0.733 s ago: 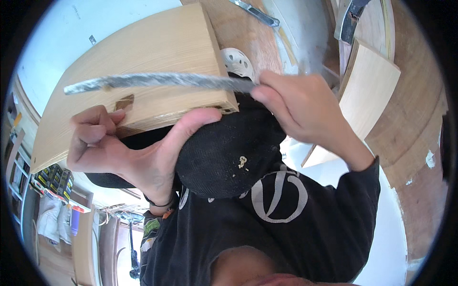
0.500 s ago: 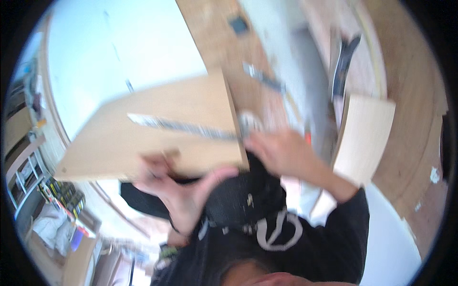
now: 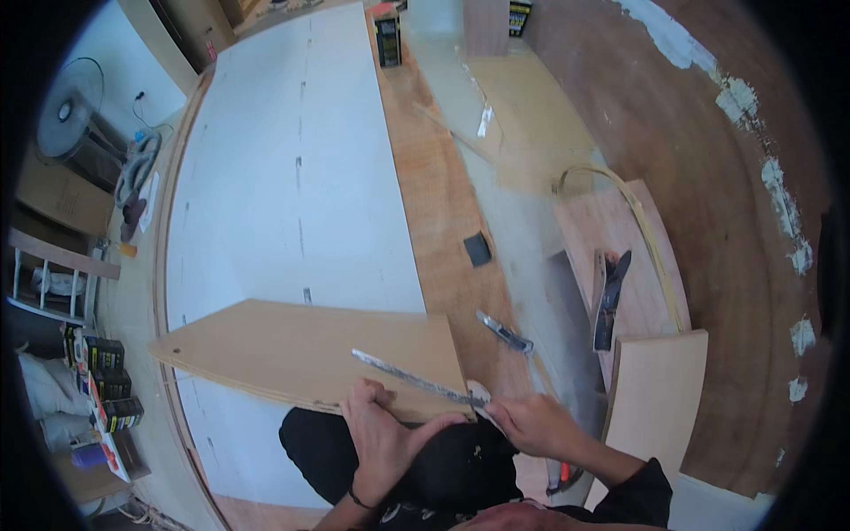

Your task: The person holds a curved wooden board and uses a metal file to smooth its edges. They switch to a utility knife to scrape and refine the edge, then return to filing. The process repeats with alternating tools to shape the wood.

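Observation:
A light brown wooden board point(image 3: 301, 341), thick and angled at its ends, lies tilted across my lap over a long white panel. My left hand point(image 3: 379, 441) grips its near edge, fingers curled on top and thumb stretched along the edge. In my right hand point(image 3: 536, 427) is a long, narrow grey metal file point(image 3: 407, 376), its blade pointing left and lying across the board's near right corner. The fist hides most of the file's grip. A utility knife point(image 3: 505, 333) rests on the wooden strip to the right of the board.
Beneath the board stretches the white panel point(image 3: 266, 195). A dark square pad point(image 3: 477, 250) sits on the brown strip. At right are a curved pale wood piece point(image 3: 660, 380) and a black-handled tool point(image 3: 611, 301). Boxes point(image 3: 106, 380) and a fan point(image 3: 71, 111) stand at left.
My view has swung so the board and both hands appear lower, with more of the panel showing. The right hand still holds the file and the left still grips the board.

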Available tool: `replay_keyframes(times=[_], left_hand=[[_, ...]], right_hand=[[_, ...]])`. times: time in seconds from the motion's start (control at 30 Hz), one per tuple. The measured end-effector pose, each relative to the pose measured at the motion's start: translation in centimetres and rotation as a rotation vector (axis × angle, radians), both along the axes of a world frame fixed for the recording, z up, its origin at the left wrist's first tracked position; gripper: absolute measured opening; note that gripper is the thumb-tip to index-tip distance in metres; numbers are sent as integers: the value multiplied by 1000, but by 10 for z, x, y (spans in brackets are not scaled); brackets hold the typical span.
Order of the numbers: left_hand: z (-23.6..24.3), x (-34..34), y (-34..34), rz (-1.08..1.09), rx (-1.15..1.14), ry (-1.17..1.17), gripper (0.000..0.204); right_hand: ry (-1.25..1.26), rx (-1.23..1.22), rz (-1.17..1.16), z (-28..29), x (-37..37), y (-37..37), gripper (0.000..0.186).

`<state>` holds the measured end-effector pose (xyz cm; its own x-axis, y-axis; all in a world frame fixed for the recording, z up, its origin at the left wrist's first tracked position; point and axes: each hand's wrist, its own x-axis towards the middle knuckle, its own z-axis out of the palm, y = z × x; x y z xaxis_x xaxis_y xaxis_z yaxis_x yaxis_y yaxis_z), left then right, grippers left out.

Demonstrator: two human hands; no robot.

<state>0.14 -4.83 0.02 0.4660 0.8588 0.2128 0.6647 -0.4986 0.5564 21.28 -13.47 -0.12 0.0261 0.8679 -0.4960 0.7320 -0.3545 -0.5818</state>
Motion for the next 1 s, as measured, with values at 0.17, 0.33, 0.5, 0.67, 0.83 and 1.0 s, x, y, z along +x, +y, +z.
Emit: replay_keyframes(times=[0.17, 0.33, 0.5, 0.67, 0.83, 1.0], left_hand=[[-1, -3, -2, -21, -35, 3, 91], [-5, -8, -6, 13, -77, -126, 93], [-1, -6, -4, 5, -89, -99, 105], [-1, -4, -4, 3, -107, -106, 110], [0, -5, 0, 8, -84, -32, 111], [-1, -6, -1, 22, -95, -79, 111]], right_hand=[[160, 261, -93, 0, -7, -5, 35], [63, -48, -79, 15, -17, -2, 39], [99, 100, -121, 10, -18, 4, 39], [112, 30, -68, 3, -14, -3, 39], [86, 220, -135, -5, -14, -4, 33], [123, 113, -98, -2, -11, -13, 38]])
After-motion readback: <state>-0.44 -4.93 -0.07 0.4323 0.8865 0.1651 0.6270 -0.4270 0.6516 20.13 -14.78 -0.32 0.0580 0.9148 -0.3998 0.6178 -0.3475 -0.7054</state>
